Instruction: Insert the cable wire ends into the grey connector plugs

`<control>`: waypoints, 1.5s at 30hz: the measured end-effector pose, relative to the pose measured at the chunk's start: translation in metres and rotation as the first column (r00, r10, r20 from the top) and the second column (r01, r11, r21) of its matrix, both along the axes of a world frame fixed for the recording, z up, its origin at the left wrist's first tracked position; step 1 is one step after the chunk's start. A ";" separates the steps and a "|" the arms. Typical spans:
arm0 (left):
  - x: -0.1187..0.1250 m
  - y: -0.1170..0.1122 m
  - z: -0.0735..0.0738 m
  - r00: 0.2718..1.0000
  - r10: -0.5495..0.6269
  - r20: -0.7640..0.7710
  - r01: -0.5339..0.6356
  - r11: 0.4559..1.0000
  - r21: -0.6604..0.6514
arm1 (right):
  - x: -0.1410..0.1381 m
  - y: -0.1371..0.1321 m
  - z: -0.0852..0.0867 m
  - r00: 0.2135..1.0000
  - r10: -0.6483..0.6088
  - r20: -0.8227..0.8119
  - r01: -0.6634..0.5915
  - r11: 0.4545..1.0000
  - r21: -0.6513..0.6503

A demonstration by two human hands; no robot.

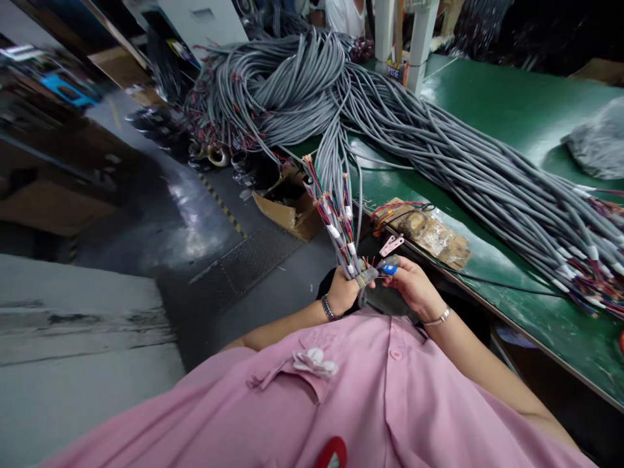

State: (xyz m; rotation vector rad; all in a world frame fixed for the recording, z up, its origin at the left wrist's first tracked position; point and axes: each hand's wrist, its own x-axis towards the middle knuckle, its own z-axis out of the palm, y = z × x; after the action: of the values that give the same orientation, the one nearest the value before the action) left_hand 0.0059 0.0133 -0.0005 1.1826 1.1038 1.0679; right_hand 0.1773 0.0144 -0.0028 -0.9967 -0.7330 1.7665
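Note:
My left hand (345, 290) is closed around a bunch of grey cables (336, 195) whose stripped ends show red, green and blue wires with white sleeves. Right beside it, my right hand (412, 284) pinches a small blue-tipped piece (389, 268) against the coloured wire ends, fingers pressed together. Both wrists wear bracelets. The cables run up from my hands to a large heap of grey cables (292, 91) on the green table (511, 110). A pink shirt covers the lower part of the view.
More grey cables (487, 175) lie across the green table, their wire ends at the right (589, 273). A taped brown block (429, 231) sits at the table's near edge. An open cardboard box (287, 205) stands on the floor. A grey bag (599, 140) lies far right.

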 end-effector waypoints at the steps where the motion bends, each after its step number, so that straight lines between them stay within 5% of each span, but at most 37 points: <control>1: 0.001 0.001 0.000 0.999 0.016 0.033 -0.015 1.000 -0.008 | 0.002 0.002 0.000 0.998 -0.025 -0.050 0.023 0.999 -0.032; 7: 0.012 0.005 0.012 0.972 0.101 0.211 -0.084 0.992 -0.089 | 0.009 0.023 0.005 0.978 -0.108 -0.178 0.081 0.986 -0.149; 22: 0.017 0.010 0.006 0.983 0.103 0.154 -0.086 0.990 -0.112 | -0.013 0.035 -0.004 0.944 -0.278 -0.178 0.264 0.960 -0.097; 35: 0.010 0.004 0.008 0.988 0.090 0.130 -0.080 0.994 -0.081 | -0.005 0.028 -0.002 0.962 -0.081 -0.261 0.053 0.992 -0.113; 45: 0.015 0.006 0.007 0.976 0.137 0.167 -0.125 0.989 -0.079 | -0.007 0.028 0.001 0.974 -0.135 -0.179 0.132 0.991 -0.034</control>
State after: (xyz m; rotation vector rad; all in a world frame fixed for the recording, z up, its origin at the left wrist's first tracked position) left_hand 0.0212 0.0192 0.0066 0.9555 1.0855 1.2010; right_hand 0.1702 0.0421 -0.0013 -0.8654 -0.5215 1.7239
